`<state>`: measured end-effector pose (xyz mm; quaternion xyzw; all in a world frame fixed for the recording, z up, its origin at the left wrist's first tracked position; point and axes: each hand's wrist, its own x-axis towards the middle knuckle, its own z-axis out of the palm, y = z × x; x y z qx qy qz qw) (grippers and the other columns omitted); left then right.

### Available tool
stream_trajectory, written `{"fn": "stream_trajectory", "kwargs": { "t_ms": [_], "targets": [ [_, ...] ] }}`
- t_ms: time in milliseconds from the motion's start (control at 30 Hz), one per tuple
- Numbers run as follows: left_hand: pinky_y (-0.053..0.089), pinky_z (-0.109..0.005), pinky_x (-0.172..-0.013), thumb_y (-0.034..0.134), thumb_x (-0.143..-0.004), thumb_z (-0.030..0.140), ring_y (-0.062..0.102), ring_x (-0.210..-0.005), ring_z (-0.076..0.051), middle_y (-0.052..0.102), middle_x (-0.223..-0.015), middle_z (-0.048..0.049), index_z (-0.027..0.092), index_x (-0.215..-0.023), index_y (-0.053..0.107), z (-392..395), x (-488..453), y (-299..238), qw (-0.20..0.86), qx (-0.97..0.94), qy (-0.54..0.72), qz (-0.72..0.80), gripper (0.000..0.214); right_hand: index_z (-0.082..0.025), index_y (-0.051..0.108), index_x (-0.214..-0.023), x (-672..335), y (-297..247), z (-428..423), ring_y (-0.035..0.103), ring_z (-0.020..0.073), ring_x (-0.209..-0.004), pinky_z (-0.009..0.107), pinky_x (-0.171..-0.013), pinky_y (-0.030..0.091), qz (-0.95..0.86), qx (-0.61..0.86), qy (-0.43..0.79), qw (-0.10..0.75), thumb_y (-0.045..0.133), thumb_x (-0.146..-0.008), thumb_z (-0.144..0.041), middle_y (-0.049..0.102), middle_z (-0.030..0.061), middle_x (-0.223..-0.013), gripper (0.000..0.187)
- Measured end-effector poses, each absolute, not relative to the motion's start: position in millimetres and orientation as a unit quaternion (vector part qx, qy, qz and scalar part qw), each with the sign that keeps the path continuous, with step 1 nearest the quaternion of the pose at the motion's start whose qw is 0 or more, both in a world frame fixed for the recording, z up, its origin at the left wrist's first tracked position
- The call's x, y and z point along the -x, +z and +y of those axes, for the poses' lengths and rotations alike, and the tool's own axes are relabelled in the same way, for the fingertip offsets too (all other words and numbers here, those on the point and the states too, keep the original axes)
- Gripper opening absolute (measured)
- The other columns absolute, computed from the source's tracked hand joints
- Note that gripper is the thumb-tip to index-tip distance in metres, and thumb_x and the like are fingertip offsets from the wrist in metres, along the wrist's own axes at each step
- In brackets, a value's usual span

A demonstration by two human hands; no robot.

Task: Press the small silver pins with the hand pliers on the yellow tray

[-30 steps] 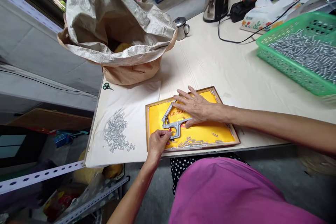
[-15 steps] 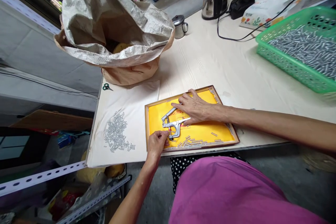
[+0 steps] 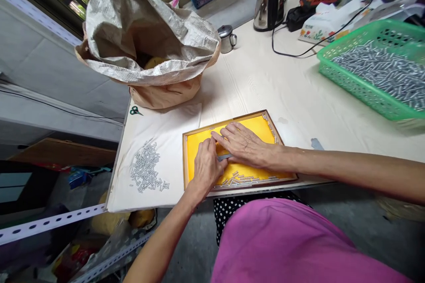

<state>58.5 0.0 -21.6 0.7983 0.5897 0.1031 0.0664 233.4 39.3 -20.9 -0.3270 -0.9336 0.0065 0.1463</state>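
Observation:
A shallow wooden-rimmed tray (image 3: 184,159) with a yellow lining lies at the table's front edge. Inside it, my right hand (image 3: 247,143) closes over the handles of grey metal snap pliers (image 3: 225,157). My left hand (image 3: 206,163) is wrapped round the pliers' head end, its fingers meeting those of my right hand. Between them the two hands cover most of the tool, and its jaws are hidden. Short silvery metal tubes (image 3: 241,180) are strewn along the tray's near side, with a few more by its right edge.
A heap of small silvery tubes (image 3: 146,168) lies on white cloth at left, below green-handled scissors (image 3: 135,110). Behind stands an open woven sack (image 3: 166,90). A lidded steel cup (image 3: 227,39) and kettle (image 3: 270,0) are farther back. A green basket (image 3: 361,90) of metal pieces sits right.
My left hand has moved up and right from beside the pliers' jaws to wrap round the tool. My right hand has closed over the handles; the pliers are now mostly covered.

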Motion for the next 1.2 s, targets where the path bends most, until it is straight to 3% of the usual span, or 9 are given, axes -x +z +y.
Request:
{"fn": "stream_trajectory", "kwargs": {
  "t_ms": [233,400,500,633,733,800,933,1033,1200],
  "targets": [
    [0.051,-0.038,-0.086,0.068,-0.086,0.028,0.063,-0.098,-0.027,0.069,-0.103,-0.0113,0.016,-0.116,0.059,6.6,-64.2,-1.3,0.032,-0.808,0.007,0.588,0.033,-0.013,0.061,-0.1,-240.3,-24.9,42.3,0.052,0.0218,-0.086,0.036,-0.079,0.039,-0.941,0.325,0.023,0.089,0.037,-0.092,-0.006,0.064,0.0108,-0.092,0.026],
    [0.052,-0.035,-0.08,0.061,-0.091,0.034,0.065,-0.09,-0.025,0.071,-0.09,-0.0103,0.017,-0.103,0.065,8.4,-68.4,4.2,0.053,-0.807,-0.041,0.587,0.021,-0.014,0.06,-0.095,-247.2,-27.4,43.5,0.051,0.019,-0.078,0.033,-0.072,0.034,-0.949,0.304,0.034,0.078,0.038,-0.095,-0.006,0.063,0.0083,-0.085,0.023],
    [0.054,-0.039,-0.087,0.067,-0.087,0.032,0.065,-0.098,-0.027,0.071,-0.106,-0.0132,0.015,-0.122,0.058,7.7,-66.6,1.6,0.031,-0.82,-0.001,0.572,0.04,-0.013,0.059,-0.102,-253.0,-24.5,42.9,0.051,0.0209,-0.085,0.033,-0.074,0.034,-0.934,0.331,0.041,0.127,0.048,-0.097,-0.023,0.063,0.0102,-0.094,0.015],
    [0.051,-0.048,-0.1,0.065,-0.089,0.03,0.058,-0.122,-0.031,0.059,-0.134,-0.0207,0.014,-0.129,0.053,1.9,-61.4,-3.1,0.002,-0.866,0.094,0.492,0.044,-0.013,0.057,-0.107,-268.6,-22.3,48.8,0.05,0.0249,-0.092,0.036,-0.079,0.034,-0.924,0.331,0.047,0.187,0.055,-0.09,-0.061,0.061,0.0126,-0.102,0.051],
    [0.043,-0.055,-0.11,0.052,-0.096,0.019,0.045,-0.138,-0.032,0.055,-0.141,-0.0186,0.014,-0.111,0.062,-5.3,-63.5,-1.6,-0.02,-0.912,0.127,0.389,0.019,-0.014,0.058,-0.102,-290.3,-28.9,62.3,0.051,0.0239,-0.088,0.035,-0.076,0.032,-0.911,0.366,0.038,0.189,0.041,-0.098,-0.057,0.063,0.0124,-0.097,0.046],
    [0.041,-0.055,-0.113,0.048,-0.098,0.016,0.045,-0.138,-0.03,0.062,-0.133,-0.0138,0.014,-0.101,0.065,-10.1,-71.5,2.5,-0.02,-0.938,0.127,0.322,0.017,-0.017,0.058,-0.095,-305.5,-34.7,74.5,0.051,0.0217,-0.082,0.034,-0.073,0.031,-0.907,0.372,0.041,0.193,0.031,-0.103,-0.045,0.063,0.0093,-0.089,0.04],
    [0.045,-0.046,-0.111,0.048,-0.098,0.017,0.053,-0.13,-0.025,0.068,-0.118,-0.0119,0.012,-0.097,0.066,-11.2,-92.1,12.1,-0.007,-0.961,0.103,0.256,0.019,-0.021,0.058,-0.089,-321.5,-37.3,96.3,0.052,0.0191,-0.078,0.036,-0.078,0.031,-0.923,0.313,0.024,0.223,0.028,-0.104,-0.048,0.062,0.0038,-0.082,0.043],
    [0.048,-0.04,-0.106,0.052,-0.098,0.026,0.056,-0.123,-0.023,0.066,-0.12,-0.0114,0.014,-0.101,0.068,-1.7,-82.5,15.9,-0.018,-0.943,0.138,0.304,0.019,-0.021,0.055,-0.083,-324.6,-31.8,103.5,0.051,0.0182,-0.074,0.037,-0.081,0.031,-0.914,0.316,0.014,0.252,0.027,-0.104,-0.049,0.059,0.0024,-0.077,0.044],
    [0.05,-0.036,-0.091,0.05,-0.098,0.029,0.058,-0.1,-0.022,0.067,-0.103,-0.0097,0.018,-0.103,0.071,27.4,14.4,10.3,-0.074,-0.733,0.186,0.65,0.024,-0.024,0.053,-0.083,-336.1,-35.6,102.1,0.052,0.0189,-0.073,0.04,-0.082,0.033,-0.909,0.327,0.046,0.254,0.033,-0.102,-0.049,0.059,0.0025,-0.076,0.037]
  ]
}}
